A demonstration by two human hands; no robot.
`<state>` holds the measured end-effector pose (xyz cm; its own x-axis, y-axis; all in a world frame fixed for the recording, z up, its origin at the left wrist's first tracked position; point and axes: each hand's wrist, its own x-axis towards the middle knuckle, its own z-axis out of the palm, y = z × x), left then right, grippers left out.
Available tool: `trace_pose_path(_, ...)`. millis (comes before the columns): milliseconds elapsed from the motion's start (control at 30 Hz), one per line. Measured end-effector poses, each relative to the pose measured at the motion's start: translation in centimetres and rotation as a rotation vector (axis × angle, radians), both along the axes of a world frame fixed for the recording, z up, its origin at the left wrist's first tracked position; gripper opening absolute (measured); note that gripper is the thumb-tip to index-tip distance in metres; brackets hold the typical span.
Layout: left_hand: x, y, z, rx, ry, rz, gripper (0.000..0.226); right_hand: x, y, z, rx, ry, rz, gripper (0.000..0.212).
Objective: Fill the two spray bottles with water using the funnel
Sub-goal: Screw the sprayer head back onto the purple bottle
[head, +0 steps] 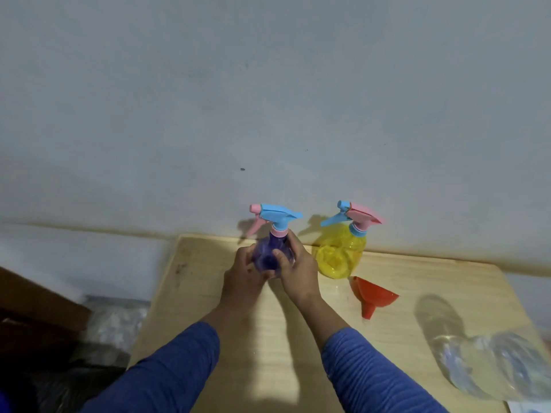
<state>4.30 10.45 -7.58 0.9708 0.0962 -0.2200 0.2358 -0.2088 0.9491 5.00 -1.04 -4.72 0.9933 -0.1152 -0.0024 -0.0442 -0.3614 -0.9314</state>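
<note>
Purple bottle (268, 257) stands upright near the far edge of the wooden table (268, 338), and both hands grip it. Its spray head (275, 216) is blue with a pink trigger and a pink collar, and it is screwed on. Left hand (243, 278) wraps the left side of the round body, fingers curled around it. Right hand (298, 269) holds the right side, thumb across the front and fingers reaching up toward the neck.

Just to the right stands the yellow bottle (340, 254), also upright, close to the wall (268, 99). Its head is pink with a blue trigger and a blue collar. The two bottles are near each other but do not touch.

An orange funnel (372, 293) lies on its side on the table, just in front of the yellow bottle, spout pointing toward the person. Further right, near the table's edge, lies a clear plastic bottle (483, 362), blurred.

Both sleeves (167, 374) are blue.
</note>
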Motion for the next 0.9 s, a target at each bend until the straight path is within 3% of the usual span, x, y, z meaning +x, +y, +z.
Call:
trace_pose_path(533,1.9,0.2,-2.8,-0.023,-0.058,-0.002,0.056,1.7,0.3,-2.1,-0.035,0.009,0.003,0.050)
trace_pose_path(733,1.5,0.4,-0.9,0.192,0.048,-0.053,0.088,0.2,-0.7,-0.7,-0.368,0.132,0.092,0.063)
trace_pose_path(900,0.5,0.4,0.9,0.547,0.178,-0.224,0.071,-0.4,-2.8,1.0,-0.747,0.448,0.256,0.050)
